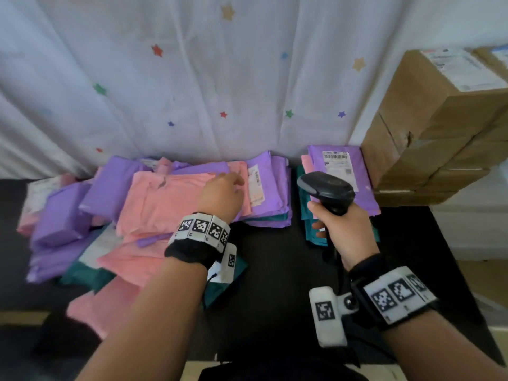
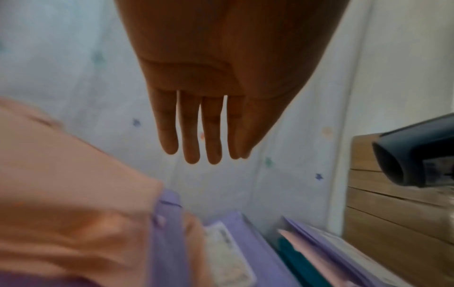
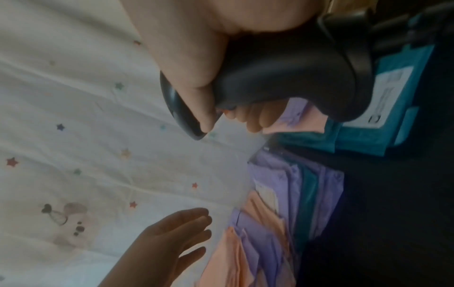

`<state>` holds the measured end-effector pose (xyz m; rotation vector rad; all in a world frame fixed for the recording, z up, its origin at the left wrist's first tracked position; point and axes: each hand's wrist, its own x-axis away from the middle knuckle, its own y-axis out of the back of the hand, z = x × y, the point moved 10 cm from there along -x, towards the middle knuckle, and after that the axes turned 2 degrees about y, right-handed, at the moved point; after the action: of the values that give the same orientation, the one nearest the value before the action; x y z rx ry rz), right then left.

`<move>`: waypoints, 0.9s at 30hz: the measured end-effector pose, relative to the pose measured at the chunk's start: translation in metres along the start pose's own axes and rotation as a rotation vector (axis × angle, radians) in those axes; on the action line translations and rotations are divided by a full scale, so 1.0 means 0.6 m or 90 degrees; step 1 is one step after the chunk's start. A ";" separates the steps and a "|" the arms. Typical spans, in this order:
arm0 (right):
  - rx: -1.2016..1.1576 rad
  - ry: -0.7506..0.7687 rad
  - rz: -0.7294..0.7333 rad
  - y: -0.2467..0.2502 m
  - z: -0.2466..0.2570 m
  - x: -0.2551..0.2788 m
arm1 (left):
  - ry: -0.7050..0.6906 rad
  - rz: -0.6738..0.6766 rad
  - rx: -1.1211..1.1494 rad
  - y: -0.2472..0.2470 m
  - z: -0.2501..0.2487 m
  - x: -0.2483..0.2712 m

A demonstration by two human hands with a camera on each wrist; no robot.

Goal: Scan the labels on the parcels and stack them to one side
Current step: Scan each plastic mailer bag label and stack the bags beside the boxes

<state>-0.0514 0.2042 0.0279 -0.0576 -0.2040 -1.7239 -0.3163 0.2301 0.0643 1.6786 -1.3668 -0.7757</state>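
A loose heap of pink, purple and teal mailer parcels (image 1: pixel 170 199) covers the left half of the black table. My left hand (image 1: pixel 222 192) hovers flat over the top pink parcel (image 2: pixel 61 194) with its fingers (image 2: pixel 191 136) straight and holding nothing. A purple parcel with a white label (image 1: pixel 257 185) lies just right of that hand. My right hand (image 1: pixel 343 229) grips a black barcode scanner (image 1: pixel 327 189) by its handle (image 3: pixel 282 73), above a small neat stack (image 1: pixel 343 174) topped by a purple parcel with a barcode label (image 1: pixel 336 160).
Tall brown cardboard boxes (image 1: pixel 439 127) stand stacked at the right, close behind the small stack. A white curtain with coloured stars (image 1: pixel 192 78) hangs behind the table. The black table (image 1: pixel 275 270) shows bare between my forearms.
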 end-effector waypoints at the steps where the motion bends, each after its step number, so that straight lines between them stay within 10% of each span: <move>1: -0.001 0.001 0.016 -0.021 0.000 0.007 | 0.002 -0.010 -0.023 0.020 0.023 0.007; 9: 0.026 0.011 0.092 -0.130 0.001 0.049 | 0.064 0.076 -0.222 0.049 0.173 0.064; 19: 0.026 0.024 0.104 -0.156 0.009 0.070 | 0.016 -0.080 -0.064 0.105 0.177 0.076; 27: -0.021 0.080 0.049 -0.102 0.066 0.051 | -0.185 -0.349 0.026 0.226 0.014 0.099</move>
<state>-0.1199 0.1904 0.0653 0.0186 -0.0787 -1.6475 -0.3744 0.1597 0.1815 2.0657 -1.1136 -1.3528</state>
